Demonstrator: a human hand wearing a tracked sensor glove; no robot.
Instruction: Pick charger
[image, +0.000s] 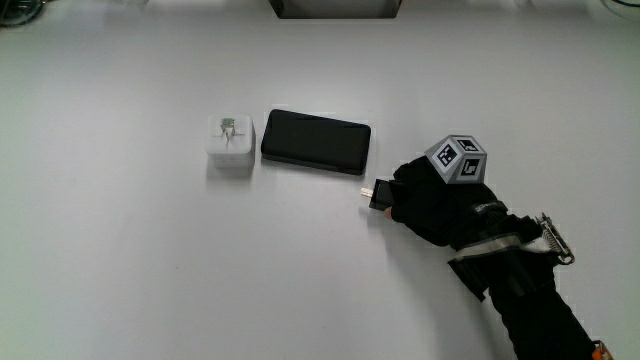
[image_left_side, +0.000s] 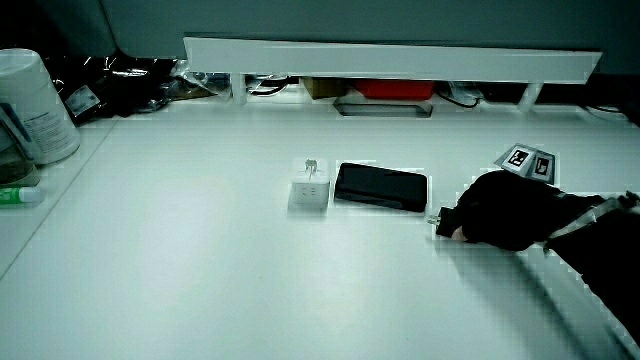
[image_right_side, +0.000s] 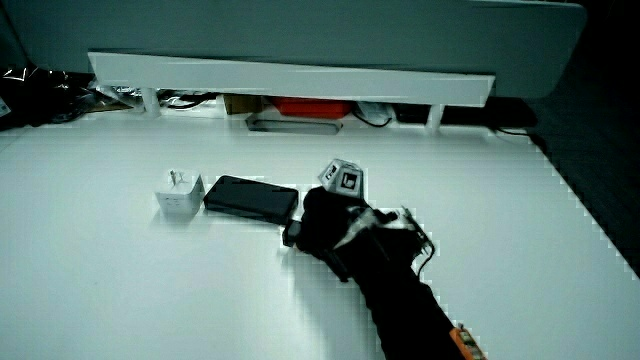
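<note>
A white cube charger with its metal prongs pointing up stands on the table, touching or nearly touching a flat black slab. Both show in both side views: charger, slab. The hand rests low on the table beside the slab's corner, slightly nearer to the person. Its fingers are curled around a small black plug with a metal tip that pokes out toward the slab. The same hand and plug appear in both side views.
A low white partition runs along the table's edge farthest from the person, with a red item and cables under it. A white canister, a green-capped tube and black bags sit at a table corner.
</note>
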